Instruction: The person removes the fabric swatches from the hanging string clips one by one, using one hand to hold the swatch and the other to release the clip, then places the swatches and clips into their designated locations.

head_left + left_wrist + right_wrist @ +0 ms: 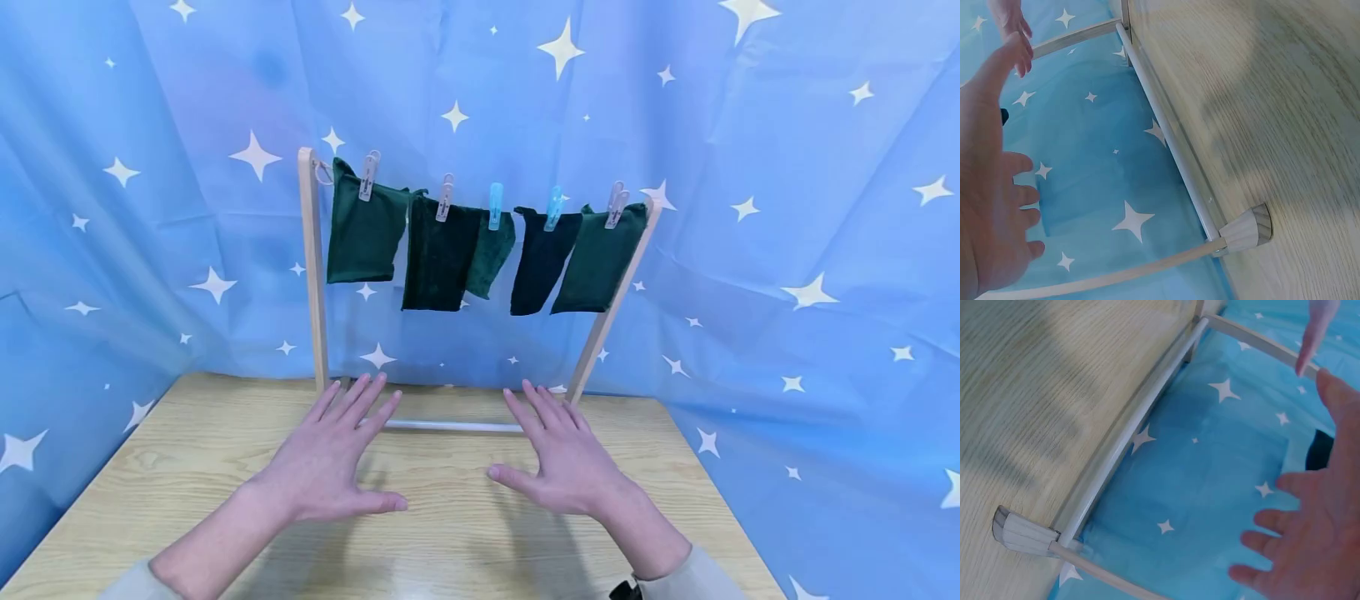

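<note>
A small wooden drying rack (311, 275) stands upright on the table. Several dark green cloths (365, 233) hang in a row across its top, among them a nearly black-green one (442, 258). Clothespins, some pale pinkish (445, 197) and two blue (496, 206), clip their upper edges. In front of the rack's left side hovers my left hand (330, 467), fingers spread and nothing in it. My right hand (566, 462) mirrors it on the right, likewise holding nothing. Both wrist views show the hands apart from the rack; the cloths are mostly out of those views.
A pale bar (453, 427) joins the rack's feet low down; one wooden foot (1250, 228) shows in the left wrist view. The wood-grain table (442, 542) lies beneath the hands. Behind it hangs a blue curtain (750, 275) with white stars.
</note>
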Tool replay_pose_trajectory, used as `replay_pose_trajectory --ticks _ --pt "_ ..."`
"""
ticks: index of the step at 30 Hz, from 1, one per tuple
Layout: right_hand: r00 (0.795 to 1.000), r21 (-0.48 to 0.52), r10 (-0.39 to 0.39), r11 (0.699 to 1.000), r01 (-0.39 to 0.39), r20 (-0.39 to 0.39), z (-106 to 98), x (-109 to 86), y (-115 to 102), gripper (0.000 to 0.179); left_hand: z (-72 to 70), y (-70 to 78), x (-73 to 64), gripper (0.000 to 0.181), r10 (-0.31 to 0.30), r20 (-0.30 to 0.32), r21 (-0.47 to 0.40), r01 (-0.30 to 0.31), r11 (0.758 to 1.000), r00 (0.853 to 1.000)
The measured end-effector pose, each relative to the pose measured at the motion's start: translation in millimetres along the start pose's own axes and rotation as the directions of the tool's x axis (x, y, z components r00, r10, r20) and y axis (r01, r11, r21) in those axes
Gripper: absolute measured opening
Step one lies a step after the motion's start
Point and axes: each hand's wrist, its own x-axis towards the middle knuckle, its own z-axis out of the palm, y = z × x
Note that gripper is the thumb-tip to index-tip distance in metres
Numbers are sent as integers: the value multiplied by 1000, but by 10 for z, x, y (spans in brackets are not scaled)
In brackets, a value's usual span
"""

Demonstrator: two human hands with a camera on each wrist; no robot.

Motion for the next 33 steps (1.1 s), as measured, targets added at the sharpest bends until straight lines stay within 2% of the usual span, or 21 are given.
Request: replay_pose_trajectory --ticks 6,9,12,14,17,20,23,25,29,33 --pt "995 41 17 999 -14 -95 -76 36 -45 78 -93 -46 71 102 -16 -107 -66 9 998 994" --pt "993 62 41 997 -34 -115 -130 64 -71 68 -179 -83 121 87 -71 -149 -129 52 990 986" --pt "992 72 44 997 -35 -116 -196 106 -95 62 -326 -149 186 75 -153 -174 -205 116 972 973" --pt "992 78 26 997 -17 -123 -246 141 -109 59 -453 -210 249 69 -210 -200 -269 153 951 957" --pt "990 84 -6 996 18 -140 -331 194 -136 55 -650 -302 371 61 -281 -275 -382 164 909 919" --pt "986 82 -33 996 47 -164 -415 248 -162 52 -824 -378 508 54 -330 -352 -489 129 863 876" --pt "981 83 -48 994 65 -187 -498 300 -189 50 -959 -421 627 53 -359 -387 -547 102 831 849" --pt "976 87 -56 993 76 -209 -553 336 -204 48 -1024 -438 700 53 -364 -410 -549 92 830 836" --pt "967 93 -68 991 94 -245 -647 381 -236 44 -1101 -448 817 56 -370 -459 -516 97 851 808" --pt "969 93 -71 991 96 -238 -696 393 -278 45 -1137 -439 895 59 -378 -487 -505 100 857 787"
